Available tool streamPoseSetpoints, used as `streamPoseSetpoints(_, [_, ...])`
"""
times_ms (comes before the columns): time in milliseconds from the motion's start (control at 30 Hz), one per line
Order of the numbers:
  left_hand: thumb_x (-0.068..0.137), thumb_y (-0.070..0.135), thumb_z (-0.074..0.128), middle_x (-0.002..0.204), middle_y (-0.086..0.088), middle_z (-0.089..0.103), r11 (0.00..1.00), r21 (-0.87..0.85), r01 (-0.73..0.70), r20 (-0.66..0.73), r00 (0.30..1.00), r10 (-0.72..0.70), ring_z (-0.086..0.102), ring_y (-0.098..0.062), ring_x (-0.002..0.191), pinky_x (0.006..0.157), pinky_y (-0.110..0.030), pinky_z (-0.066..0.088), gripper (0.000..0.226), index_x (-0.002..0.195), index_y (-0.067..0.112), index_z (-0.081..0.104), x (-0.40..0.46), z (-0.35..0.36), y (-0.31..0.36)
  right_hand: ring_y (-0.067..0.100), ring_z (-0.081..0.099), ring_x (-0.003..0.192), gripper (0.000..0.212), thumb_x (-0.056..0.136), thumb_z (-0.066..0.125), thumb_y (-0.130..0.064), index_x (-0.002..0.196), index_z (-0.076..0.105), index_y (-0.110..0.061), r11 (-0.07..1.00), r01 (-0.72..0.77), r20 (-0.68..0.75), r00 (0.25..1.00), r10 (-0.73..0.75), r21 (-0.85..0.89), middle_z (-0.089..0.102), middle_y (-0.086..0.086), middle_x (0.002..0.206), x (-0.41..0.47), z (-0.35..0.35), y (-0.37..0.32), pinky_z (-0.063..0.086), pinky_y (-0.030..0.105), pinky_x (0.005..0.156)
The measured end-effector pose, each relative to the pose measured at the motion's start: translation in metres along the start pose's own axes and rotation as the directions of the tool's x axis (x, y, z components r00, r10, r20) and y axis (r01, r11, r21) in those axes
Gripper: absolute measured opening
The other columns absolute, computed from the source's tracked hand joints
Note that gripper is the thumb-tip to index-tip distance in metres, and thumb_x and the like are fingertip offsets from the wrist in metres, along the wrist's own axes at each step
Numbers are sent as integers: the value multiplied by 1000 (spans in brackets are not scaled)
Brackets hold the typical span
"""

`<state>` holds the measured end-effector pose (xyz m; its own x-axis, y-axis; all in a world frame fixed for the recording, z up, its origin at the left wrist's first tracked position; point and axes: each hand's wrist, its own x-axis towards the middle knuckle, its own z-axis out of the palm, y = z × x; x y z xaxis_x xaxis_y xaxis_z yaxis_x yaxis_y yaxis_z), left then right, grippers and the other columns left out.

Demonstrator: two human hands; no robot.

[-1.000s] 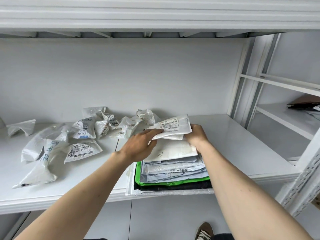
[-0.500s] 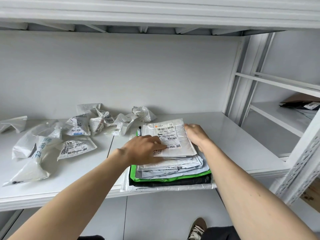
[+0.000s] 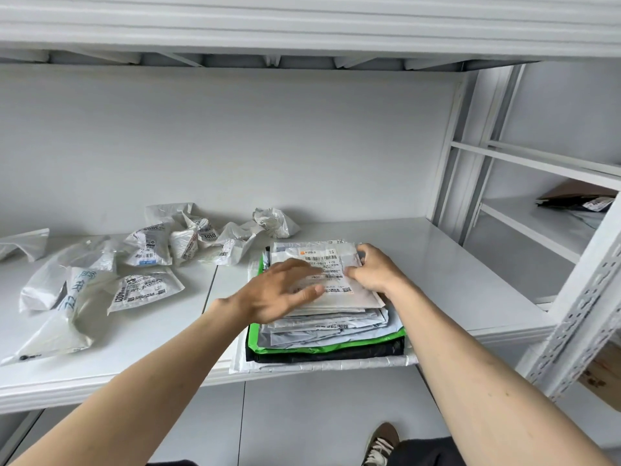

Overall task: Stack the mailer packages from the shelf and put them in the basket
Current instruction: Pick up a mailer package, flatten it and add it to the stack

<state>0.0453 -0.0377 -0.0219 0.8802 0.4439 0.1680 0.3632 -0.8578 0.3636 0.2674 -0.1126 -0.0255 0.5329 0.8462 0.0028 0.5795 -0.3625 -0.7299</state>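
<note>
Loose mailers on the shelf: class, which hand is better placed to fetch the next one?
Left. The left hand lies open over the stack, nearer the loose mailers on its side. The right hand rests at the stack's far edge.

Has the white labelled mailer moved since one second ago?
Yes. The white labelled mailer was held up, tilted, above the stack; it has come down and lies flat on top, under the left hand and right hand.
</note>
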Motion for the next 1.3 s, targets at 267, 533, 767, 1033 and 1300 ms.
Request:
streamPoseSetpoints(267, [90, 67, 42, 158, 8, 21, 976, 4, 217, 50, 975, -217, 22, -21, 145, 118, -39, 19, 58, 144, 46, 35, 19, 6, -12, 35, 36, 132, 53, 92, 51, -18, 144, 38, -14, 954, 4, -44, 999, -18, -298, 34, 14, 143, 3, -2, -26, 40, 38, 105])
streamPoseSetpoints(533, [101, 36, 33, 157, -10, 25, 771, -502, 392, -17, 886, -463, 21, -23, 146, 119, -39, 18, 52, 149, 14, 32, 54, 10, -21, 29, -12, 150, 50, 100, 22, -50, 149, 21, -46, 829, 150, 126, 987, -97, -539, -5, -7, 164, 12, 49, -51, -3, 69, 112])
streamPoseSetpoints(767, [100, 42, 23, 160, -4, -22, 847, -224, 483, 74, 875, -479, -28, -27, 144, 118, -47, -8, 60, 155, 21, 13, 54, 61, -32, 29, -25, 146, 53, 99, 5, -56, 149, -10, -51, 822, 149, 149, 986, -78, -550, -23, -7, 160, 5, 80, -12, -12, 65, 112])
streamPoseSetpoints(1033, [103, 36, 9, 160, 0, -24, 842, -43, 538, 36, 843, -537, -24, -23, 146, 120, -40, -10, 58, 155, 18, -10, 46, 70, -21, 26, -26, 146, 53, 98, 1, -57, 150, -8, -50, 812, 159, 180, 981, -68, -561, -20, -8, 160, 2, 83, -7, -17, 60, 113])
streamPoseSetpoints(1300, [102, 41, 10, 161, 6, -19, 823, -32, 567, 60, 823, -565, -12, -28, 149, 121, -45, -5, 58, 155, 26, -9, 41, 64, -16, 32, 18, 146, 52, 96, 42, -43, 142, 36, -18, 932, 75, -85, 990, -112, -354, 29, 5, 153, 1, 64, -4, 20, 45, 117])
